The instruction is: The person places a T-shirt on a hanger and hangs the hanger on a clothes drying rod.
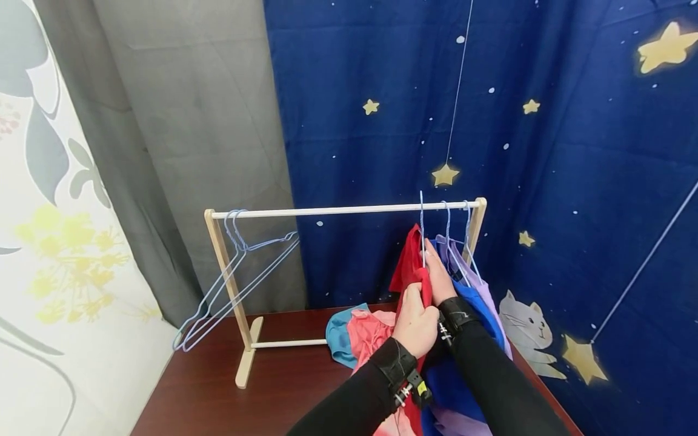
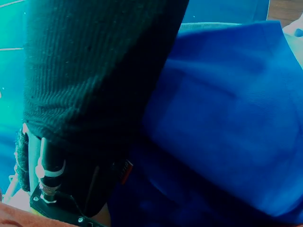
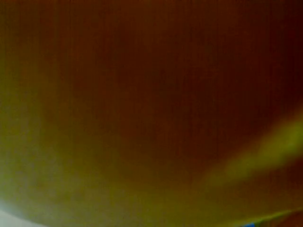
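Note:
My left hand grips the red garment near its neckline, fingers curled into the cloth. Just beyond it, my right hand holds the same garment at its upper right side, its fingers partly hidden behind the cloth and a blue wire hanger. This hanger's hook stands upright in front of the rail, and its lower part is hidden in the red cloth. In the left wrist view a black sleeve crosses in front of blue cloth. The right wrist view is dark and blurred, covered up close.
A wooden rack with a white rail stands on the dark red-brown table. Bare wire hangers hang at its left end. Blue and purple garments hang at the right. Teal and pink cloth lie below.

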`<state>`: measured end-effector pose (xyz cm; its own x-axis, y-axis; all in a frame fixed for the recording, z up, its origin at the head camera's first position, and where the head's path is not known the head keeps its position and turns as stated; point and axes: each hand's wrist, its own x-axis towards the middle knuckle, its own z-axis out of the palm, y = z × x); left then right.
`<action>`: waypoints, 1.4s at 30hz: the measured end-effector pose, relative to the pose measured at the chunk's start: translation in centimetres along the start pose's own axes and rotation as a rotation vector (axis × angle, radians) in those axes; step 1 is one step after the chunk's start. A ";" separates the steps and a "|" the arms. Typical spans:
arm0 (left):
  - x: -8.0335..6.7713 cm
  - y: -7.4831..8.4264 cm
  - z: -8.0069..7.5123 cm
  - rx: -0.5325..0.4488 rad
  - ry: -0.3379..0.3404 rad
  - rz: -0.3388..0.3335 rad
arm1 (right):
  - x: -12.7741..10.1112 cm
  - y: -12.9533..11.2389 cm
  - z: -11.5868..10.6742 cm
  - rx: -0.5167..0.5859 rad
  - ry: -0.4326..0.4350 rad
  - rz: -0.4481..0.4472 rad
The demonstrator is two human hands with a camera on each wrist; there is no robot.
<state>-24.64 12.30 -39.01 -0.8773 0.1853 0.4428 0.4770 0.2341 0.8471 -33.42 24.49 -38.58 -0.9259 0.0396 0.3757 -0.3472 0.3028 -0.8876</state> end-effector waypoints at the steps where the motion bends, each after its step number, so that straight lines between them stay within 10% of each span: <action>1: 0.0 -0.1 0.2 0.004 0.005 -0.002 | 0.1 0.2 0.0 0.007 -0.007 -0.002; 18: -1.6 -3.2 0.5 0.087 -0.055 -0.022 | -2.0 3.4 0.7 0.057 0.003 0.041; 28: -3.1 -4.4 -4.3 0.135 -0.184 0.075 | -4.4 1.1 1.0 0.148 0.050 -0.102; 42: -5.1 -5.9 -10.2 0.332 -0.138 0.116 | -6.9 -3.5 1.9 -0.162 0.109 -0.368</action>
<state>-23.52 0.28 -43.24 -0.8116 0.3500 0.4677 0.5841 0.4966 0.6421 -26.04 21.35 -38.54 -0.7204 -0.0010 0.6935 -0.6157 0.4611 -0.6389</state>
